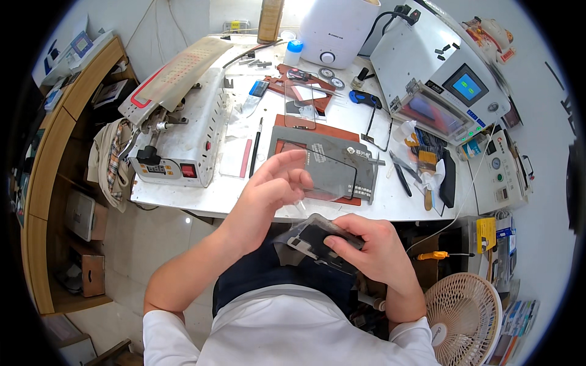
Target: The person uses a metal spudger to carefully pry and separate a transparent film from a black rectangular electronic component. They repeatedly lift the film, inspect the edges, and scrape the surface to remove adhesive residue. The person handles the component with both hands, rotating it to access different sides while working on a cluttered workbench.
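Observation:
My right hand (373, 245) grips a dark, flat phone (317, 247) over my lap, just off the table's front edge. Pale parts show along the phone's left side, and a thin see-through sheet sticks out past its edge. Raised above and left of it is my left hand (268, 192), its fingers curled together at what looks like a clear film (301, 208). How far this film spreads is hard to make out. Beyond the hands, a grey printed mat (348, 165) lies on a brown pad, with a dark-rimmed glass panel on top.
On the white table (238, 198), a white machine (183, 152) stands left and a larger one with a screen (439, 79) right. Tweezers (401, 180), a brush (427, 161) and a blue-handled tool (366, 99) lie right. A fan (464, 317) stands low at right.

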Demonstrator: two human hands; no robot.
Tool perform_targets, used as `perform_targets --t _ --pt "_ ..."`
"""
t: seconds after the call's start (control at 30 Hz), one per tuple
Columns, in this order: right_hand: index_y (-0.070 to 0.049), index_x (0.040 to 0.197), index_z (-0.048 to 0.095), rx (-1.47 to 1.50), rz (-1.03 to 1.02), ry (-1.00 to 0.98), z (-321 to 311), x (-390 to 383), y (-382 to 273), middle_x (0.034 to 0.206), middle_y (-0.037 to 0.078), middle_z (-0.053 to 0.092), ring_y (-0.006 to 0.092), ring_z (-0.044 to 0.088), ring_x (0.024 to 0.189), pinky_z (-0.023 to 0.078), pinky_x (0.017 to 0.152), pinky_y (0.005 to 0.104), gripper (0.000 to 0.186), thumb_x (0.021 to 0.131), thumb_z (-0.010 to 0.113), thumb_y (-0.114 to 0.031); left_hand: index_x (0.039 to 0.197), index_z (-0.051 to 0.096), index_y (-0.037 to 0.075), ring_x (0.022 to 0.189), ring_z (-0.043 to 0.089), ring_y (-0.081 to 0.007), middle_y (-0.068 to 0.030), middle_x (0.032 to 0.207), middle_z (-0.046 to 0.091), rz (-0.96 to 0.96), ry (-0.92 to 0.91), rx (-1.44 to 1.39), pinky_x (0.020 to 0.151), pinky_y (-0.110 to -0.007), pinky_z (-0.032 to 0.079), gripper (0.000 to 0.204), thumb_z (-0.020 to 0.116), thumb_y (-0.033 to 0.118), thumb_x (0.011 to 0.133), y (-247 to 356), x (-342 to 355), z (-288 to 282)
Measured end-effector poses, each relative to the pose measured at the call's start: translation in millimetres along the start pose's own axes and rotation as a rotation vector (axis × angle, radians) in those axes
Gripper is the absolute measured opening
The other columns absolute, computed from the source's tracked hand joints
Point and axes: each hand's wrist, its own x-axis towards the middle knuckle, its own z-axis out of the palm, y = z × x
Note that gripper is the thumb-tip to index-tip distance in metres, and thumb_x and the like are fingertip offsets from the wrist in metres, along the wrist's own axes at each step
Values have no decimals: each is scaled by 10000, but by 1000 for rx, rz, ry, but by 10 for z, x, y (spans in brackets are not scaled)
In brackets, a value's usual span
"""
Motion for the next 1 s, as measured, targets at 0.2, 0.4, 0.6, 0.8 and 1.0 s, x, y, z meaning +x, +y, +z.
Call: perform_targets --t 0.2,0.4,0.6,0.8,1.0 --pt "-40 1055 746 24 10 5 -28 -5 11 820 112 722 263 692 681 545 656 317 187 931 792 -173 1516 511 1 1063 586 -172 -59 1151 642 27 -1 8 1003 -330 462 696 555 29 822 46 26 26" --pt "-50 1077 747 -58 -4 -10 -32 -16 -9 848 124 743 282 724 719 559 669 325 200 929 793 -176 1490 536 -17 1010 633 -173 -40 1087 673 -63 -26 -208 976 -346 499 627 559 41 866 107 76 -137" --pt "-56 1109 749 -106 -25 41 -7 -35 17 880 127 754 286 741 744 572 678 325 225 924 796 -176 1443 560 0 1023 642 -156 -30 1050 683 77 41 61 963 -335 501 466 586 238 1043 131 47 -135" --pt "-47 1134 752 -6 -26 88 -40 -14 -13 873 118 749 265 739 731 569 674 325 236 925 791 -148 1292 661 -5 976 647 -77 -40 1102 715 38 -190 531 863 -258 514 317 664 236 1086 27 -200 -70" --pt "-36 1107 754 27 -33 44 -29 -22 -5 839 117 731 244 708 685 554 661 313 210 926 789 -137 1049 748 -23 849 658 -65 -23 931 742 71 -84 478 754 -235 531 172 698 142 1055 -2 -176 -59"
